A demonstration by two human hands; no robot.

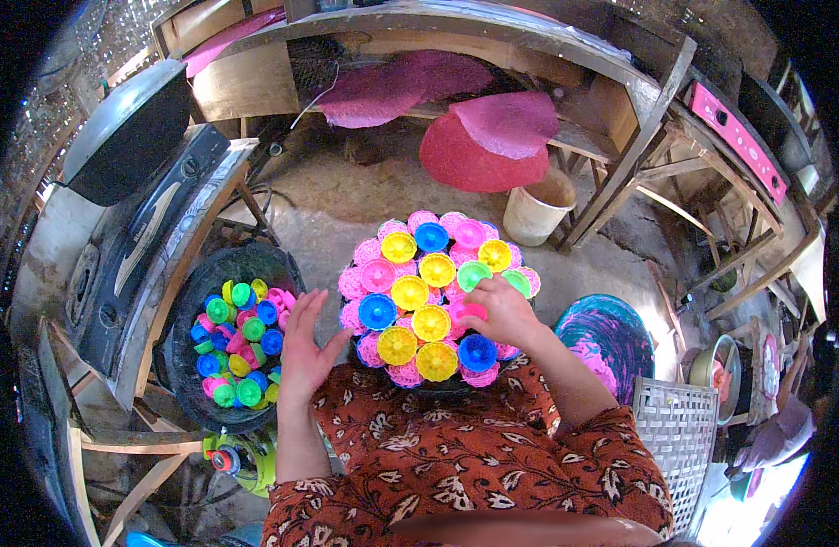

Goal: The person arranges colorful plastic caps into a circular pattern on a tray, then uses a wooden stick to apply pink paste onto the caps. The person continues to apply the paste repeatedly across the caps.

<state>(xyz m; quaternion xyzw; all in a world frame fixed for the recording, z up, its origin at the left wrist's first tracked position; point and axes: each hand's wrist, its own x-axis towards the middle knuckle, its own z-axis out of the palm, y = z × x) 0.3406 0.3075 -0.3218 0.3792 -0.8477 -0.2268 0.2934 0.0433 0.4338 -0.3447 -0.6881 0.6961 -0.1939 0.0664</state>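
Right of the frame's centre, the right hand (508,317) bends its fingers over a green cup (472,273) and a pink cup (457,315); whether it grips either, I cannot tell. Both sit on a central pink lacy pile (404,373). The left hand (307,345), loosely spread, holds nothing beside it. Further left, a black tub (184,378) carries small coloured cups (249,391).

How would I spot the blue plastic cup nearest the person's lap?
Before the person is a big round cluster of pink stringy pieces. At its near right edge, by the right hand, sits the round blue plastic cup. Unlike the scalloped yellow plastic cup beside it, it's blue; the cluster's other blue cups lie farther.
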